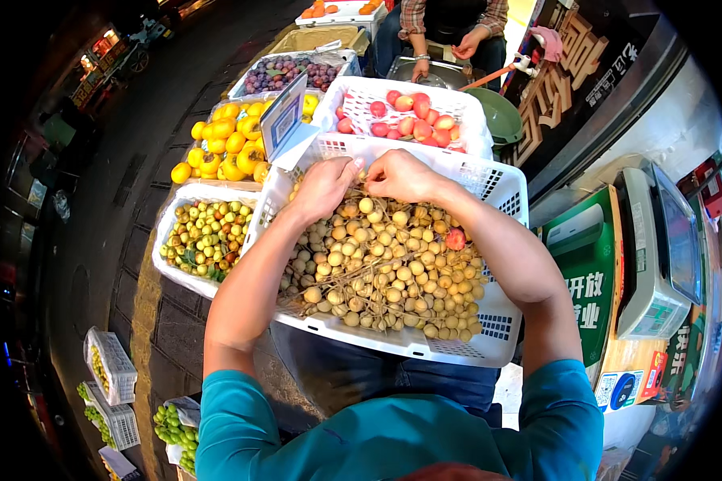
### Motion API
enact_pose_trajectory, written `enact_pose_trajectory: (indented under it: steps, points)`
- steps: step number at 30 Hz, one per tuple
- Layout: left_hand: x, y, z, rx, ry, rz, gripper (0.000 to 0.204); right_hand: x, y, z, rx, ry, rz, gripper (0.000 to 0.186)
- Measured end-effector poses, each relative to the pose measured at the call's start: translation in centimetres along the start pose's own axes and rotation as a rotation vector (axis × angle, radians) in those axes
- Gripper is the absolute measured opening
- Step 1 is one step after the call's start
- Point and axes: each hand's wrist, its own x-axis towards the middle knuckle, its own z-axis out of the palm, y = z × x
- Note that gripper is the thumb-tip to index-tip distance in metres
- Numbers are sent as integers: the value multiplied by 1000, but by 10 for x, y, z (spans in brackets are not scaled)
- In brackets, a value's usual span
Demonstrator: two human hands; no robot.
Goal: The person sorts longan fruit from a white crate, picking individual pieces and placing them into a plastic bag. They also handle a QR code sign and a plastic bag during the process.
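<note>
Has L hand [327,188] & R hand [403,176] close tog. over far end of tan fruit pile [377,256], both w/ fingers curled in; can't tell whether gripping a stem or only touching. Shows pile w/ twigs inside white basket [501,325], w/ single red fruit [456,239] on R side. Just beyond basket, see white crate [480,132] of red fruits; to L, white sign [284,120], yellow fruits [235,143] & greenish-brown fruits [208,228]; to R, scale [643,240]; at top, co-worker's hands [471,42] nr metal basin [448,76]
</note>
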Motion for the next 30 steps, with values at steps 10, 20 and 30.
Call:
enact_pose_trajectory:
  steps: [10,20,30]
  points:
    - [0,7,-9,-673,89,-22,27,6,4,-3,8,-10,125,24]
    - [-1,-2,-35,-791,329,-13,22,2,8,-15,-11,-127,76,26]
    - [1,-6,-15,-771,-70,-288,27,-10,2,-59,551,23,57,18]
